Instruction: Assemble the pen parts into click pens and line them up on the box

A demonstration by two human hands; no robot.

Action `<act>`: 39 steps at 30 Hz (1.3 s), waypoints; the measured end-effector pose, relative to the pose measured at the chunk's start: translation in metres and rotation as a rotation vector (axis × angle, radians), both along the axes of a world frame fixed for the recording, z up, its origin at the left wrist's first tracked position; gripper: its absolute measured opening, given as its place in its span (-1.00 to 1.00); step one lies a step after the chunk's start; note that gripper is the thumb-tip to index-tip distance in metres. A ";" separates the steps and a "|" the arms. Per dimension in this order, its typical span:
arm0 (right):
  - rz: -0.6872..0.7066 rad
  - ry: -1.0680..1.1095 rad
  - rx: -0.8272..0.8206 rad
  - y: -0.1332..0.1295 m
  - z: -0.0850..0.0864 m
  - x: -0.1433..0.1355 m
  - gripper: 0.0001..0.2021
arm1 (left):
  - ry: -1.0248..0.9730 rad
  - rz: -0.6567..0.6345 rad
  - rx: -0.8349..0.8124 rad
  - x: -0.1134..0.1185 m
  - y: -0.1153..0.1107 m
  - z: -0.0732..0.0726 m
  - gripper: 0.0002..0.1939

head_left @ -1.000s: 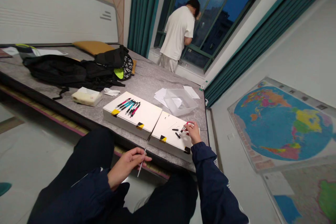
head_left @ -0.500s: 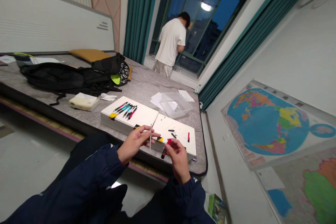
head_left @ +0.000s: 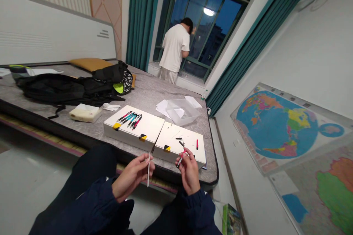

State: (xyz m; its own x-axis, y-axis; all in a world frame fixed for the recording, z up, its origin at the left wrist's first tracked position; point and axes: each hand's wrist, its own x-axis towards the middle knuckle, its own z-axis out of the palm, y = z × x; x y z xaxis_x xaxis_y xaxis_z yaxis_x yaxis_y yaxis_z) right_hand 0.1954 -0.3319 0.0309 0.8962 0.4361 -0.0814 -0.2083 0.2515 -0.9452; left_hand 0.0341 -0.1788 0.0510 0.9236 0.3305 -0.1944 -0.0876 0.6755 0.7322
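In front of the bed's edge, my left hand [head_left: 134, 176] pinches a thin whitish stick [head_left: 148, 172], held nearly upright. My right hand [head_left: 189, 169] grips a red and black pen part [head_left: 181, 157] between thumb and fingers, close to the right box's front. Several pens [head_left: 131, 119] in red, teal and black lie side by side on the left white box [head_left: 149, 126]. On the right white box [head_left: 171, 136] rest a red and black piece [head_left: 197, 144], small black pieces [head_left: 181, 143] and thin slivers too small to name.
Behind the boxes, a clear plastic bin [head_left: 183, 114] sits with papers [head_left: 193, 101]. Black backpack [head_left: 60, 88] and tissue pack [head_left: 85, 113] lie on the left of the grey mattress [head_left: 146, 88]. A person in a white shirt [head_left: 175, 47] stands by the window.
My left hand has moved down and left with the stick, away from the boxes. The red and black part in my right hand is now tilted differently. The view has shifted slightly.
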 end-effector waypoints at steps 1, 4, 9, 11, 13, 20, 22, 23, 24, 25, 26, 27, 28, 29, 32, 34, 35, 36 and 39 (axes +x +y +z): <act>-0.051 -0.048 -0.083 0.000 -0.007 0.014 -0.60 | 0.004 0.009 -0.073 -0.007 -0.002 -0.012 -0.78; -0.122 -0.166 -0.367 0.002 -0.023 0.067 -0.70 | 0.047 0.003 -0.210 -0.025 -0.006 -0.039 -0.83; 0.028 -0.293 -0.761 0.024 -0.029 0.156 -0.77 | -0.007 -0.007 -0.219 -0.040 -0.003 -0.040 -0.78; 0.130 -0.384 -0.915 0.040 -0.029 0.181 -0.79 | -0.070 -0.002 -0.180 -0.041 -0.001 -0.033 -0.73; 0.221 -0.479 -1.056 0.058 -0.028 0.200 -0.80 | -0.100 0.008 -0.130 -0.040 0.001 -0.029 -0.68; 0.484 -0.712 -1.379 0.103 -0.032 0.232 -0.75 | -0.075 0.053 0.055 -0.044 0.005 -0.038 -0.42; 0.542 -0.750 -1.426 0.105 -0.034 0.237 -0.76 | -0.044 0.081 0.134 -0.047 0.009 -0.038 -0.44; 0.562 -0.766 -1.445 0.105 -0.035 0.238 -0.77 | -0.027 0.087 0.167 -0.048 0.011 -0.038 -0.45; 0.578 -0.780 -1.463 0.105 -0.036 0.239 -0.77 | -0.008 0.083 0.196 -0.048 0.013 -0.038 -0.46; 0.588 -0.793 -1.480 0.105 -0.038 0.239 -0.78 | 0.016 0.071 0.223 -0.047 0.016 -0.039 -0.47; 0.594 -0.806 -1.495 0.105 -0.039 0.240 -0.78 | 0.044 0.050 0.247 -0.046 0.018 -0.040 -0.46; 0.597 -0.818 -1.509 0.105 -0.041 0.239 -0.78 | 0.072 0.027 0.268 -0.044 0.020 -0.042 -0.46; 0.597 -0.830 -1.521 0.105 -0.042 0.239 -0.78 | 0.098 0.010 0.283 -0.042 0.022 -0.044 -0.45; 0.596 -0.841 -1.531 0.105 -0.043 0.239 -0.78 | 0.120 0.000 0.293 -0.040 0.024 -0.047 -0.45; 0.579 -0.875 -1.545 0.103 -0.043 0.237 -0.77 | 0.160 0.029 0.328 -0.035 0.027 -0.053 -0.46; 0.560 -0.897 -1.545 0.098 -0.041 0.236 -0.76 | 0.168 0.047 0.366 -0.033 0.028 -0.055 -0.47; 0.550 -0.906 -1.544 0.094 -0.040 0.236 -0.76 | 0.169 0.048 0.386 -0.033 0.029 -0.056 -0.48; 0.540 -0.913 -1.543 0.091 -0.039 0.236 -0.76 | 0.168 0.045 0.402 -0.033 0.030 -0.056 -0.48; 0.512 -0.923 -1.538 0.084 -0.037 0.237 -0.76 | 0.171 0.038 0.410 -0.032 0.029 -0.056 -0.47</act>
State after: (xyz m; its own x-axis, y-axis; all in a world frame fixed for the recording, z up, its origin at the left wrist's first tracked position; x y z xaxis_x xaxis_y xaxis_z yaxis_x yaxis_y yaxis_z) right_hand 0.4328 -0.2475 -0.0065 0.7033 0.6684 -0.2422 0.6677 -0.7380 -0.0978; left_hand 0.0018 -0.1495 -0.0053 0.8750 0.4456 -0.1891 0.0387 0.3251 0.9449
